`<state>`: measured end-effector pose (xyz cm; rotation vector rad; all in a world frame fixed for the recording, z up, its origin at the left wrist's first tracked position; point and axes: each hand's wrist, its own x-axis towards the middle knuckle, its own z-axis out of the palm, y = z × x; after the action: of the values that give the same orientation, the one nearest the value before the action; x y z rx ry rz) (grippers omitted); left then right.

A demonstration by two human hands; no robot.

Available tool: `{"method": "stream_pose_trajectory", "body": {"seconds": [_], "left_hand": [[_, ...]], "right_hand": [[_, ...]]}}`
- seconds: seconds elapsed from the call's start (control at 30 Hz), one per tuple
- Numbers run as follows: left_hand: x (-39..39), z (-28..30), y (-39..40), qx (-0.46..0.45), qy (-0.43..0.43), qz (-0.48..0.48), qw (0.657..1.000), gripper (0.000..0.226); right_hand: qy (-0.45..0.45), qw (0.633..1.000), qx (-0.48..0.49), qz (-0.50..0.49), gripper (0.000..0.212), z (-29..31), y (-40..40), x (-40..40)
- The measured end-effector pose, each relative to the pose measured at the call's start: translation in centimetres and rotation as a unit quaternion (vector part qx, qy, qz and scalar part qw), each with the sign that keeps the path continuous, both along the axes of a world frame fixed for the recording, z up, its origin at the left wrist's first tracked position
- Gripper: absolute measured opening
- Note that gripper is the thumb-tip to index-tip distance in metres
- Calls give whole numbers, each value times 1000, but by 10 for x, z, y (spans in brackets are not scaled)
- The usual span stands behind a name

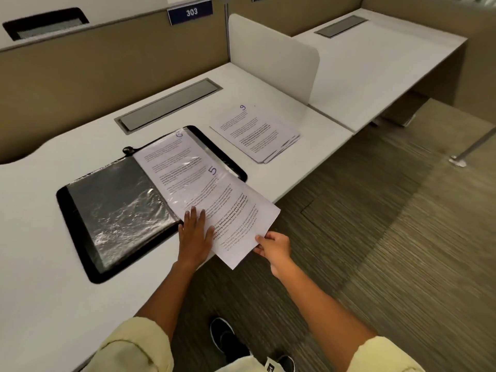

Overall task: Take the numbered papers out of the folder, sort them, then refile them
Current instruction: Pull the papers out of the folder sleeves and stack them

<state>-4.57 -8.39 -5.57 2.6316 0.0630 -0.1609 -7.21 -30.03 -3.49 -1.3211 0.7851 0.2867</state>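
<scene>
Head view is showing, at nine o'clock, the open black folder of clear plastic sleeves [115, 210] lying on the pale grey surface [40, 251]. At centre the left hand [194, 234] is pressing flat, fingers straight and slightly spread, on the sleeve holding sheet 6. Toward three o'clock the right hand [273, 247] is pinching the white printed sheet marked 5 [236, 210], half out of its sleeve. The stack topped 9 [257, 132] is resting at one o'clock. Pulling crookedly is likely risking a crease or tear.

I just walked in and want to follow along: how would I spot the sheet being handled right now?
Find the open black folder on the white desk. At its near right corner, the sheet marked 5 juts past the desk edge, pinched by the right hand. Unlike the stack topped 9, it lies askew.
</scene>
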Motion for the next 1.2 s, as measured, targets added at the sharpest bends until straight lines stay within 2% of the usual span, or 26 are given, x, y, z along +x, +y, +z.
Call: {"method": "stream_pose_trajectory", "body": {"seconds": [0.3,0.6,0.97,1.2], "left_hand": [[-27,-4,-37,2,14,-17,1000,63],[-19,2,-79,11,-1,-57,998,63],[20,10,-70,21,-3,-71,997,64],[61,14,-33,17,-24,-57,998,63]], "right_hand": [[-21,1000,9,-15,7,-1,-57,-57],[-41,993,18,-111,7,-3,-113,-83],[-55,978,36,-197,10,12,-105,-44],[-67,979,25,-190,11,14,-70,14]]}}
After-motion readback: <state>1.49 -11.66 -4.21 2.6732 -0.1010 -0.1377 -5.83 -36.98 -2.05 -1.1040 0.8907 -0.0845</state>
